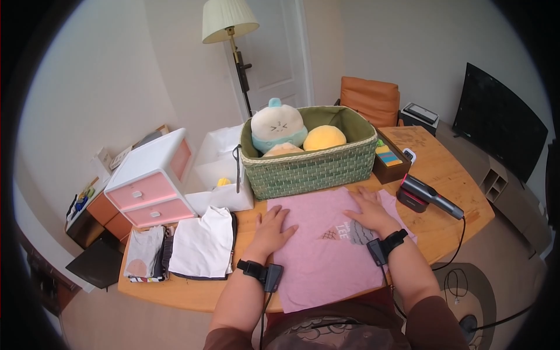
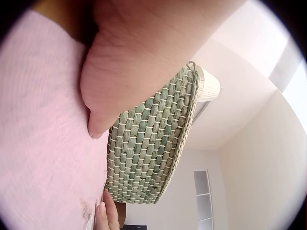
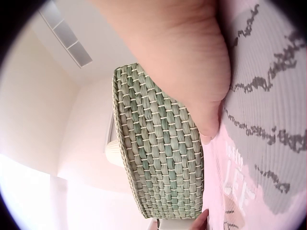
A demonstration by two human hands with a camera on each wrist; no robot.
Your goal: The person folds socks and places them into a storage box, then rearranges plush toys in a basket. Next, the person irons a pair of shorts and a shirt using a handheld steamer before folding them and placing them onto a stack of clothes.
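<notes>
A pink T-shirt (image 1: 315,262) lies spread on the wooden table, with an ice-cream cone print and white lettering on it. My left hand (image 1: 270,231) rests on its upper left part, fingers spread and straight. Higher up on the right side, my right hand (image 1: 372,213) lies flat on the cloth, just above the grey part of the print. In the right wrist view the heel of that hand (image 3: 192,62) presses beside the grey print. Behind the shirt stands a green woven basket (image 1: 309,174) holding plush toys, among them a round white one (image 1: 279,125).
Left of the shirt lie folded white clothes (image 1: 201,245) and a smaller folded pile (image 1: 146,254). Pink-and-white drawers (image 1: 149,186) and a white bin (image 1: 221,195) stand behind them. To the right are a corded handheld appliance (image 1: 431,195) and a brown box (image 1: 389,168).
</notes>
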